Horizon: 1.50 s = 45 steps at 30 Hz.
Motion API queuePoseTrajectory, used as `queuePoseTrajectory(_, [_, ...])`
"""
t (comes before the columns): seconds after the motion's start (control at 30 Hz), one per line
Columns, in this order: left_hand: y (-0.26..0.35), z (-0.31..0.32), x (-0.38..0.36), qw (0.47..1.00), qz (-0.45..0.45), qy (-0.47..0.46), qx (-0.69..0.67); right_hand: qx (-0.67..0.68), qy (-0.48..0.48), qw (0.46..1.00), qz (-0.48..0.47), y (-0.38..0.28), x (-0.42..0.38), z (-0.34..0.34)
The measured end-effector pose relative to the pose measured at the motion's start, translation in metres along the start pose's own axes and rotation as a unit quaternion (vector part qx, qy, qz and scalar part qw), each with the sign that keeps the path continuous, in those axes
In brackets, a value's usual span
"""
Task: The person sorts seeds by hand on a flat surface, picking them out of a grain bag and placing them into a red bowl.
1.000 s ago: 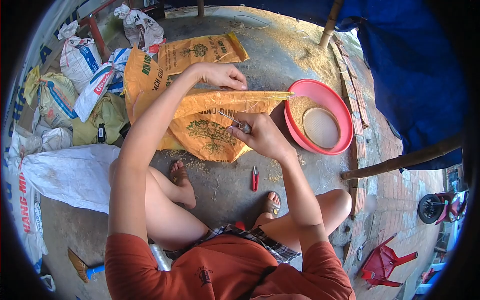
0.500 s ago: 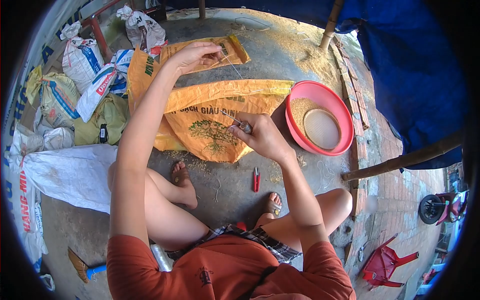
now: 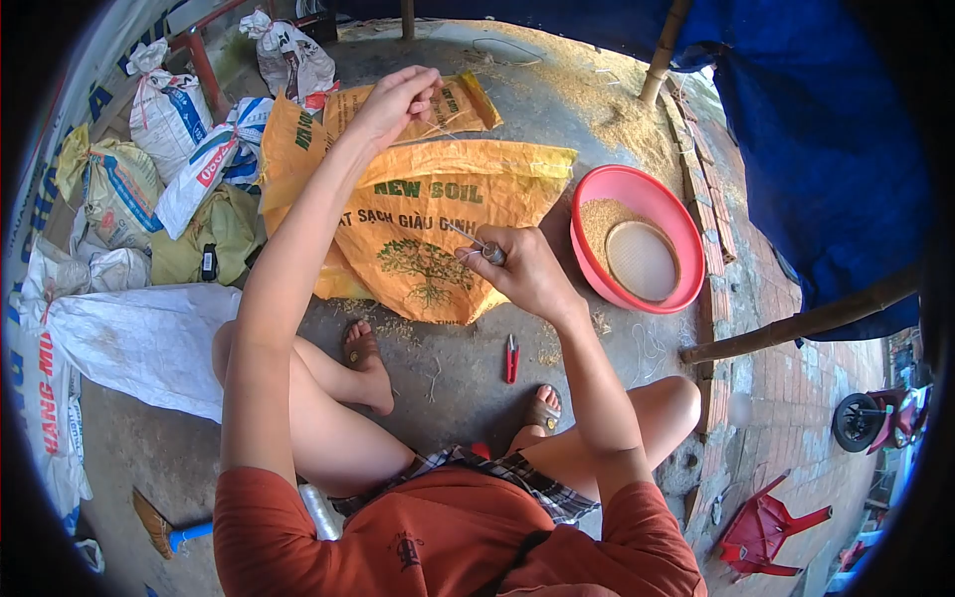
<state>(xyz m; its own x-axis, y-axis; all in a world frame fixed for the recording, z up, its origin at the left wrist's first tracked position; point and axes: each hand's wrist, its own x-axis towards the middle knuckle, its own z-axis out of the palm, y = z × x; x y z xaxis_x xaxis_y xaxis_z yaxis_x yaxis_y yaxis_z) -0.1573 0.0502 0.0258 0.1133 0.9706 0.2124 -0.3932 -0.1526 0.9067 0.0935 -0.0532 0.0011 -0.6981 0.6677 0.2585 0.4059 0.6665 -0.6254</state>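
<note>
My left hand [image 3: 400,99] is raised over the far edge of an orange plastic sack [image 3: 418,224], its fingers pinched on a thin thread [image 3: 438,129] that runs toward the sack's edge. Printed "NEW SOIL" with a green tree, the sack lies spread over the ground before my feet. My right hand [image 3: 527,269] is closed around the handle of an awl [image 3: 492,254]; the thin metal shaft points up and left over the printed face. A pair of red-handled thread snips [image 3: 511,360] lies on the floor below that hand.
On the right stands a pink basin [image 3: 691,219] holding grain-like material and a round sieve [image 3: 642,261]. Several filled sacks [image 3: 169,114] are piled at the left. A bamboo pole [image 3: 796,323], a blue tarp [image 3: 816,149] and a red plastic stool [image 3: 766,532] are farther right.
The sack's far edge, folded over before, has lifted and opened out, so "NEW SOIL" shows. My left hand has moved slightly up and right; my right hand keeps its place.
</note>
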Motion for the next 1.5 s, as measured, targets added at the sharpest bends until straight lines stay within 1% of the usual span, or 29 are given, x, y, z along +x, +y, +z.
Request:
queuePoseTrajectory(0.03, [0.001,0.008,-0.004,0.99,0.04,0.025,0.13,0.0,0.001,1.0,0.0,0.003,0.0,0.002])
queuePoseTrajectory(0.07, [0.001,0.014,-0.006,0.962,0.079,0.049,0.258,0.04,0.04,0.998,-0.027,0.006,0.0,0.004])
queuePoseTrajectory(0.1, [-0.001,0.015,-0.005,0.962,0.079,0.049,0.258,0.079,0.079,0.992,-0.054,0.006,0.002,0.005])
queuePoseTrajectory(0.13, [-0.004,0.015,-0.005,0.937,0.111,0.009,0.33,0.08,0.08,0.992,-0.054,0.005,0.001,0.001])
queuePoseTrajectory(0.17, [-0.002,0.023,-0.008,0.905,0.142,-0.031,0.399,0.089,0.107,0.99,-0.019,0.0,0.0,-0.007])
queuePoseTrajectory(0.2, [0.002,0.028,-0.013,0.882,0.132,-0.045,0.45,0.098,0.134,0.986,0.017,-0.002,-0.001,-0.014])
queuePoseTrajectory(0.23, [0.004,0.034,-0.018,0.882,0.133,-0.045,0.45,0.102,0.152,0.981,0.057,0.004,0.001,-0.02])
queuePoseTrajectory(0.3, [0.007,0.051,-0.029,0.813,0.174,-0.027,0.555,0.117,0.303,0.944,0.054,0.022,0.003,-0.023])
queuePoseTrajectory(0.37, [0.005,0.061,-0.035,0.803,0.187,-0.03,0.565,0.171,0.362,0.913,0.076,0.045,0.007,-0.033])
queuePoseTrajectory(0.43, [-0.002,0.067,-0.036,0.799,0.225,-0.052,0.556,0.148,0.376,0.912,0.071,0.079,0.007,-0.032])
queuePoseTrajectory(0.47, [0.0,0.076,-0.041,0.781,0.181,-0.057,0.595,0.235,0.359,0.896,0.115,0.081,0.005,-0.033])
queuePoseTrajectory(0.5, [-0.002,0.078,-0.043,0.78,0.182,-0.058,0.596,0.32,0.338,0.871,0.157,0.083,0.004,-0.032])
queuePoseTrajectory(0.53, [-0.007,0.079,-0.044,0.745,0.215,-0.068,0.628,0.336,0.364,0.855,0.152,0.088,0.007,-0.024])
queuePoseTrajectory(0.57, [-0.01,0.082,-0.046,0.708,0.246,-0.078,0.657,0.337,0.366,0.854,0.152,0.09,0.007,-0.021])
queuePoseTrajectory(0.63, [-0.017,0.087,-0.052,0.704,0.252,-0.067,0.661,0.421,0.304,0.836,0.178,0.093,0.006,-0.015])
queuePoseTrajectory(0.7, [-0.017,0.093,-0.058,0.621,0.259,-0.025,0.739,0.421,0.322,0.831,0.171,0.089,0.007,-0.013])
queuePoseTrajectory(0.73, [-0.021,0.095,-0.059,0.62,0.259,-0.029,0.74,0.426,0.313,0.83,0.175,0.09,0.007,-0.013])
queuePoseTrajectory(0.8, [-0.033,0.097,-0.06,0.573,0.31,0.012,0.759,0.433,0.307,0.828,0.18,0.093,0.007,-0.013])
queuePoseTrajectory(0.83, [-0.036,0.096,-0.061,0.573,0.311,0.009,0.759,0.435,0.306,0.827,0.181,0.094,0.008,-0.012])
queuePoseTrajectory(0.9, [-0.042,0.093,-0.062,0.56,0.256,0.01,0.788,0.436,0.306,0.826,0.183,0.099,0.008,-0.011])
queuePoseTrajectory(0.93, [-0.045,0.09,-0.061,0.561,0.256,0.009,0.787,0.446,0.316,0.818,0.18,0.103,0.009,-0.009])
queuePoseTrajectory(0.97, [-0.046,0.088,-0.06,0.557,0.274,0.011,0.784,0.456,0.326,0.809,0.177,0.104,0.009,-0.009])
queuePoseTrajectory(1.0, [-0.047,0.086,-0.06,0.553,0.292,0.013,0.78,0.456,0.326,0.809,0.177,0.104,0.008,-0.009])
queuePoseTrajectory(1.03, [-0.046,0.083,-0.059,0.553,0.292,0.013,0.78,0.453,0.332,0.806,0.187,0.103,0.008,-0.01])
queuePoseTrajectory(1.1, [-0.042,0.082,-0.059,0.598,0.273,-0.007,0.754,0.45,0.337,0.803,0.197,0.103,0.007,-0.011])
queuePoseTrajectory(1.33, [-0.043,0.072,-0.056,0.63,0.288,-0.018,0.721,0.466,0.353,0.79,0.183,0.109,0.008,-0.009])
queuePoseTrajectory(1.4, [-0.043,0.069,-0.055,0.657,0.28,-0.018,0.699,0.465,0.352,0.791,0.186,0.109,0.008,-0.008])
queuePoseTrajectory(1.5, [-0.038,0.066,-0.053,0.659,0.253,-0.032,0.707,0.473,0.36,0.784,0.179,0.111,0.008,-0.008])
